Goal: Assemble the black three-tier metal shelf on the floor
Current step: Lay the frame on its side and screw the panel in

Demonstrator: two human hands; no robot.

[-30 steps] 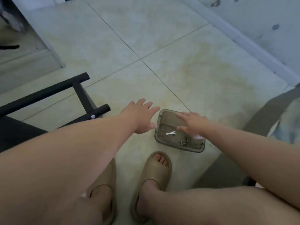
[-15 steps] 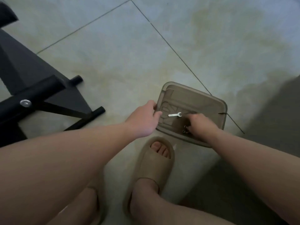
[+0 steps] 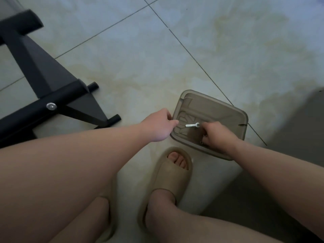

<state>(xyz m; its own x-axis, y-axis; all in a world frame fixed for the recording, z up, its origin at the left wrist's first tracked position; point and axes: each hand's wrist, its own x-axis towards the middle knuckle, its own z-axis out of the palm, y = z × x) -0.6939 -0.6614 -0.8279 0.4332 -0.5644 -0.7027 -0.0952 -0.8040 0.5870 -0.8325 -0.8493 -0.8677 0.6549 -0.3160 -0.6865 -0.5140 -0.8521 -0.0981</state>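
The black metal shelf frame [image 3: 45,95] lies on the tiled floor at the left, with a silver bolt head [image 3: 51,106] on one bar. A brown translucent plastic tray [image 3: 219,109] sits on the floor in front of my feet. A small silver wrench [image 3: 192,125] lies inside it. My left hand [image 3: 158,125] grips the tray's left rim. My right hand [image 3: 216,135] reaches into the tray, its fingers curled over small dark screws [image 3: 202,142] near the front wall. Whether it holds a screw is hidden.
My feet in beige slippers [image 3: 172,174] stand just in front of the tray. A dark grey surface [image 3: 301,123] borders the floor on the right. Pale floor tiles [image 3: 157,58] stretch beyond the tray and the frame.
My view has tipped down and closer to the tray. My left hand has closed on the tray's rim. My right hand has dropped from above the tray into it, onto the screws.
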